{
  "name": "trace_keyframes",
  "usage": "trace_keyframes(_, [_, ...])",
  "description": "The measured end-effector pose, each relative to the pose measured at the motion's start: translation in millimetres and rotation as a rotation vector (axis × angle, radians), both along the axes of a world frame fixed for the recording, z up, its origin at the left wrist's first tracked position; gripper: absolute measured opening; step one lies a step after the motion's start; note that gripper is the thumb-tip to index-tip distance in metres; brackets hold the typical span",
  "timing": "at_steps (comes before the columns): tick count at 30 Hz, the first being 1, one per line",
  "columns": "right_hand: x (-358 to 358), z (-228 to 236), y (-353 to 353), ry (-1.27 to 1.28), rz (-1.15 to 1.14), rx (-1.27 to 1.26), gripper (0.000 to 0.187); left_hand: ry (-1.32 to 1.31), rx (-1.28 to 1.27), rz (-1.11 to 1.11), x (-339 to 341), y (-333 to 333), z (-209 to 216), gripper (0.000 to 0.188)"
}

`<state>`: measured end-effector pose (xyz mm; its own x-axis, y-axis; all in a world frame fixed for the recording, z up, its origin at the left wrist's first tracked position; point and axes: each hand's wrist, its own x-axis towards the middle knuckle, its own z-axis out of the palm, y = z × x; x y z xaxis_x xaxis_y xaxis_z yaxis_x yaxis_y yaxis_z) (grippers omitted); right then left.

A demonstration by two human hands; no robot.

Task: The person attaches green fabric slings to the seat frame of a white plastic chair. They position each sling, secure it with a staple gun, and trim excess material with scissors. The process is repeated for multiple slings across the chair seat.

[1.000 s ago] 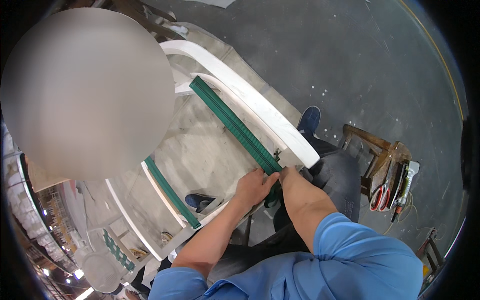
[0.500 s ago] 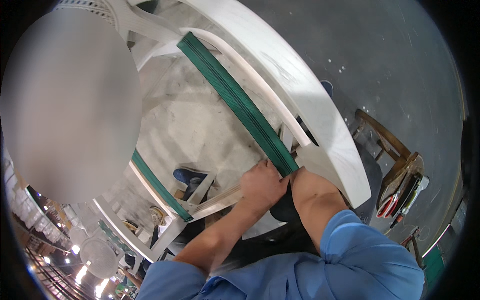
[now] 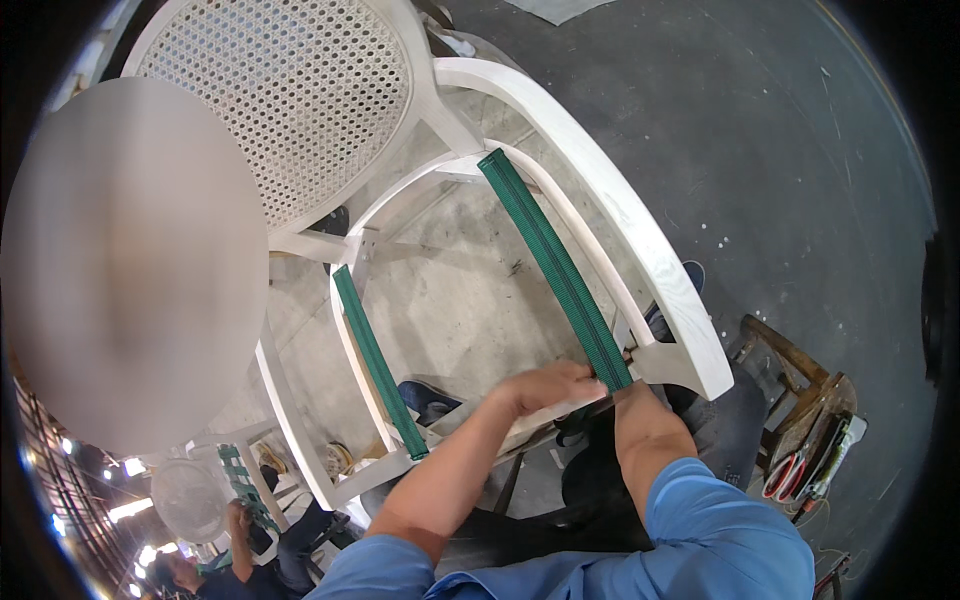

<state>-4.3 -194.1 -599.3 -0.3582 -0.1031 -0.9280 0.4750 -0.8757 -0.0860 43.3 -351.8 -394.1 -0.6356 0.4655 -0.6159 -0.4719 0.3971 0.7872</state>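
Observation:
A white chair frame point(image 3: 662, 262) with a cane back point(image 3: 300, 85) stands before me, its seat opening bare to the floor. Two green webbing straps cross it from back to front: a right strap point(image 3: 555, 260) and a left strap point(image 3: 378, 360). My left hand point(image 3: 550, 388) is at the front rail beside the right strap's front end, its fingers pointing right and smeared by motion. My right hand point(image 3: 626, 392) is at that same strap end, its fingers hidden below the strap and rail. What either hand grips, if anything, cannot be made out.
At the right is a wooden stool point(image 3: 785, 362) with red-handled scissors point(image 3: 785, 476) and other tools. Lower left, a co-worker point(image 3: 245, 560) sits by another chair with green webbing point(image 3: 240, 475). A large blurred pale oval point(image 3: 130, 270) covers the left side.
My left hand has gone from a closed grip at the strap's front end to a blurred, more stretched pose. The view has shifted, bringing more of the cane back into sight.

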Motion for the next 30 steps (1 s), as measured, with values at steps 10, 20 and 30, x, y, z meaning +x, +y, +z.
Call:
trace_keyframes(10, [-25, -7, 5, -0.017, -0.107, -0.023, 0.031, -0.764, 0.393, 0.429, -32, 28, -70, 0.045])
trace_keyframes(20, [-37, -2, -40, -0.042, -0.147, -0.08, 0.031, -0.715, 0.599, 1.08, -24, 45, -115, 0.044])
trace_keyframes(30, [-45, 14, -60, -0.011, -0.023, -0.077, 0.031, -0.63, 0.637, 1.219, -25, 37, -120, 0.043])
